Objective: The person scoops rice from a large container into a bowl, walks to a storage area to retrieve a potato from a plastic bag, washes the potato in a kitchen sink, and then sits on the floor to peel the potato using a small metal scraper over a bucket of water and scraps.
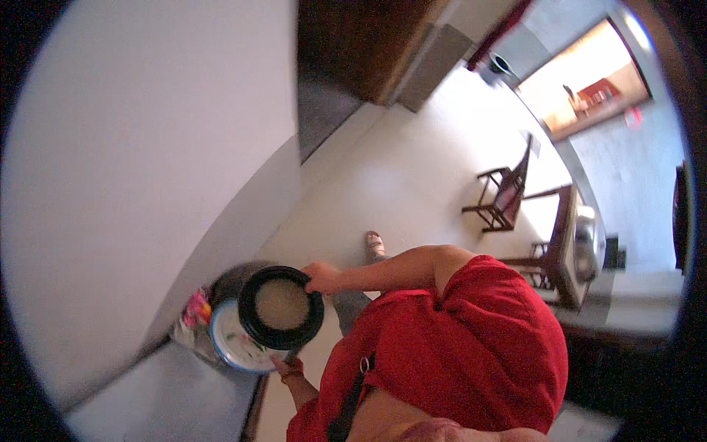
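Note:
A round black pot (250, 305) with a wide dark rim is tilted toward me, and a pale, beige-grey content (282, 303) shows inside it. My right hand (321, 279) is closed on the rim at its upper right. Partly covered by the pot is a white plate (234, 340) with a blue rim and a floral pattern. My left hand (286, 366) grips the plate's lower right edge, just below the pot; some of its fingers are hidden.
Colourful packets (197, 309) lie beside the plate, by the wall (147, 147). A grey surface (162, 398) is at lower left. Across the pale floor (383, 177) stand a wooden chair (504, 195) and a table (565, 250) with a metal vessel (587, 243). A bright doorway (589, 81) is at upper right.

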Demonstrator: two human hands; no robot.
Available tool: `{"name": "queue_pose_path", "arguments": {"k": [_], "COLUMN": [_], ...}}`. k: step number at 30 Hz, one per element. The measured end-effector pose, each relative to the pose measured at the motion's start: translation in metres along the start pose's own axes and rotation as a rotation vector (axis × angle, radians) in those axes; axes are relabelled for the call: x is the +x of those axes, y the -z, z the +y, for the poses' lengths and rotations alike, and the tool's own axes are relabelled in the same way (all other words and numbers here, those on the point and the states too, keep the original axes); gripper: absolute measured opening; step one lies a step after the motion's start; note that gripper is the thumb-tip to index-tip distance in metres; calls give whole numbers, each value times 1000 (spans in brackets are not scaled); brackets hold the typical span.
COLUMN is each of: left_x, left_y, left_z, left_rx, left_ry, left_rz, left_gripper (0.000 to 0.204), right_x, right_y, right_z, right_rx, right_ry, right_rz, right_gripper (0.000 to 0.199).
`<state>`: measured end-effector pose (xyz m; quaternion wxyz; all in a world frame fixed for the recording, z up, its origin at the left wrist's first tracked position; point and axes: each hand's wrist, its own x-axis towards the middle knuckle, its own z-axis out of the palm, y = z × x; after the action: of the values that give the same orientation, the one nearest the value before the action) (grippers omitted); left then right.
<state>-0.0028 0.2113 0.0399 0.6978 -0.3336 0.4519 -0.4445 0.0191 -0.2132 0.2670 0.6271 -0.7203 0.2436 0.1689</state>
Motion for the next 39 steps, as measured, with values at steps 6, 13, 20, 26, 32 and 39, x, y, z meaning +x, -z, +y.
{"name": "queue_pose_path", "arguments": {"k": [6,13,20,26,32,39], "left_x": [104,309,448,570,703,937], "left_y": [-40,-51,15,52,39,54], "left_z": [-34,-107,-226,-281,-293,-376], "left_rx": [2051,2545,2938,3194,3465,3484], "left_ry": [-739,-360,152,457,695,862], "left_rz": [954,1067,909,847,1082,1034], "left_gripper": [36,31,27,23,20,16], "right_x": [-81,-194,-282,-305,-286,-312], "right_y": [120,230,331,404,501,615], "right_z": [81,177,245,281,329,347], "right_rx": [2,306,720,911,1013,1184], "right_ry": [-78,-286,-289,-301,-345,-203], "right_rz": [355,720,992,1244,1320,1567], "right_gripper": [26,28,26,18,16,16]}}
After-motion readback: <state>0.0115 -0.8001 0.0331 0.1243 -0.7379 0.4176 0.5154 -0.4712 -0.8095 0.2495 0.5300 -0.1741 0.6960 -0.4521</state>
